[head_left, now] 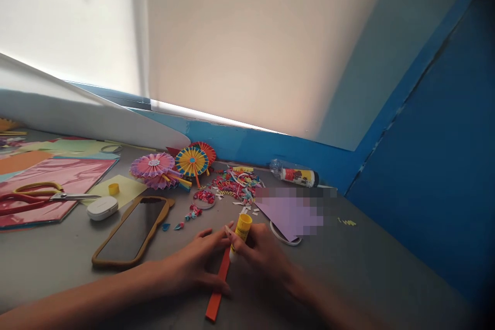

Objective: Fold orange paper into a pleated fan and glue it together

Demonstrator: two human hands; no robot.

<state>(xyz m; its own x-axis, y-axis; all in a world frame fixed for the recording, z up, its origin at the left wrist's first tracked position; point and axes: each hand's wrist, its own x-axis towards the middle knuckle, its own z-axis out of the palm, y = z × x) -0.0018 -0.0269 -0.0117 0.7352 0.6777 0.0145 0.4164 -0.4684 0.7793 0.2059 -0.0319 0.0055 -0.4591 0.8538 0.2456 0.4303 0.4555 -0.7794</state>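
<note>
My right hand (263, 252) is shut on an uncapped yellow glue stick (240, 234), with its lower end at a narrow orange paper strip (218, 294). That strip lies on the grey tabletop (348, 268), running toward me. My left hand (197, 260) is on the strip from the left, its fingers pressing across it and reaching close to my right fingers. A yellow cap (113, 188) stands on a pale yellow paper sheet (124, 191), well to the left of both hands.
Beyond my hands lie a phone in a tan case (131, 232), red-handled scissors (38, 198), a white case (102, 208), paper rosettes (191, 161), colourful paper scraps (235, 184), a lilac sheet (290, 216) and a plastic bottle (296, 175). A blue wall rises behind and right.
</note>
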